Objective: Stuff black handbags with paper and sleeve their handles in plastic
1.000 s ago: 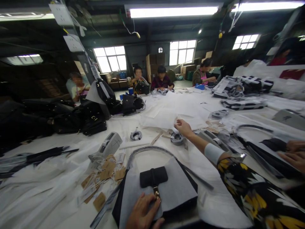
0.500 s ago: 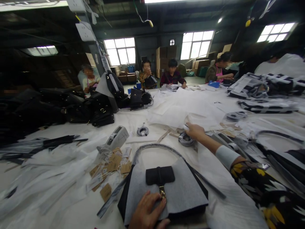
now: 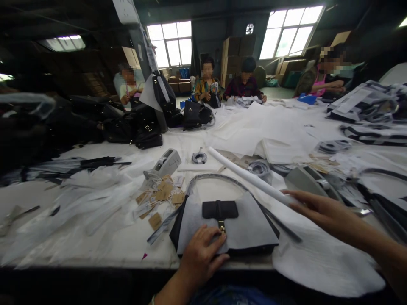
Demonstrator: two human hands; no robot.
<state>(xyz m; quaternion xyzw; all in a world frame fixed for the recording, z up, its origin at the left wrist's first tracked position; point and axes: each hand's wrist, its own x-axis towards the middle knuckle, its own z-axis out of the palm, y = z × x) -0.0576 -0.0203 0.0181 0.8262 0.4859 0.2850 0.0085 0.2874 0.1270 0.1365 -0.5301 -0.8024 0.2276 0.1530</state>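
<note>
While our left hand lies loosely open on the black handbag, fingertips at its gold clasp, our right hand grips a long white roll (paper or plastic, we cannot tell) by its right end. We have the bag at the near edge of the table, a pale sheet over its front and brown tags just left of it.

Daylight glares through paned windows at eleven and one o'clock. Black handbags at nine fade into shadow.
</note>
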